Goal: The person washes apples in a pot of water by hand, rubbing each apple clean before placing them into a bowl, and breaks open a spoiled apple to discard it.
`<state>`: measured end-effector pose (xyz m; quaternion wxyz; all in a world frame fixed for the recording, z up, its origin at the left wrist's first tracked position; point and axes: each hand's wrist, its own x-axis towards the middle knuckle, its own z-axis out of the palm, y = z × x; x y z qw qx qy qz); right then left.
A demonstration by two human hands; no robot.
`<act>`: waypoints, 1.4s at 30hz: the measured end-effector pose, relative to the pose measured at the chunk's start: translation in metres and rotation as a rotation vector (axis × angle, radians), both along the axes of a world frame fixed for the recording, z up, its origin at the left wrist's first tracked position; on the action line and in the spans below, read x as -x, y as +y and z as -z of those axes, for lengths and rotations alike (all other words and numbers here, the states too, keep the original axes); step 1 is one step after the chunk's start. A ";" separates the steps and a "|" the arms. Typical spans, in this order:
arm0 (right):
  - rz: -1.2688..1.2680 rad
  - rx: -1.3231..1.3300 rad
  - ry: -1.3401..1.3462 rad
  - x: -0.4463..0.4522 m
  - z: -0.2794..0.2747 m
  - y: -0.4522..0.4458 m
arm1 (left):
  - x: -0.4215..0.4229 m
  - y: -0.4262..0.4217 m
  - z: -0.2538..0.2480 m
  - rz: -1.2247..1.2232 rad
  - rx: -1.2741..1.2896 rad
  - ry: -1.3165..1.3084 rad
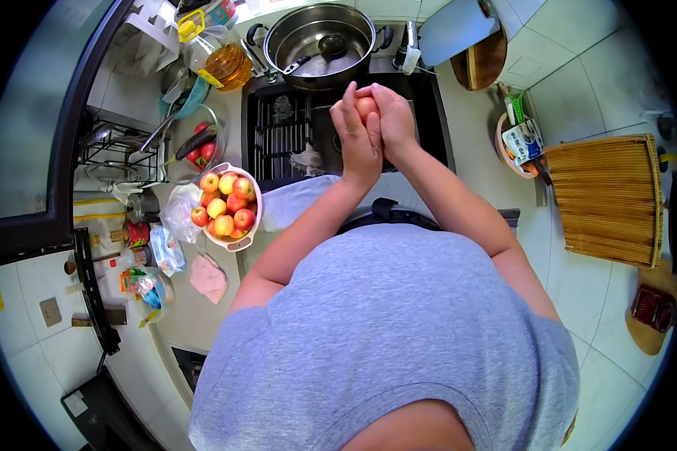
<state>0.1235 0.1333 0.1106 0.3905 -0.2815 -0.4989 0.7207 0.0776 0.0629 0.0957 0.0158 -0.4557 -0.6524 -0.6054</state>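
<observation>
Over the black sink (429, 135), both hands are closed around a reddish apple (365, 109). My left hand (358, 143) wraps it from the left with its fingers pointing up, and my right hand (393, 116) cups it from the right. Only part of the apple shows between the fingers and palms. Left of my left forearm, a pale colander (256, 225) holds several red and yellow apples (235, 203). A black rack (267, 139) covers the left part of the sink. A crumpled whitish cloth or mesh (307, 159) lies on the rack's right edge.
Behind the sink stands a large steel pot (278, 37) containing a black ladle (332, 45). An oil bottle (222, 64) and a glass bowl (212, 124) of vegetables stand left. A blue cutting board (459, 30) leans back right; a bamboo mat (605, 199) is at right.
</observation>
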 end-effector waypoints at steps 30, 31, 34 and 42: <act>-0.512 0.287 0.224 -0.033 -0.023 0.027 | 0.054 0.002 -0.009 0.355 0.040 -0.192; -0.510 0.287 0.224 -0.032 -0.023 0.023 | 0.049 0.004 -0.013 0.426 -0.020 -0.322; -0.454 0.256 0.214 -0.026 -0.022 0.016 | 0.035 0.005 -0.017 0.411 -0.036 -0.425; -0.335 0.572 0.222 -0.020 -0.013 0.031 | 0.015 0.007 -0.013 0.315 -0.124 -0.096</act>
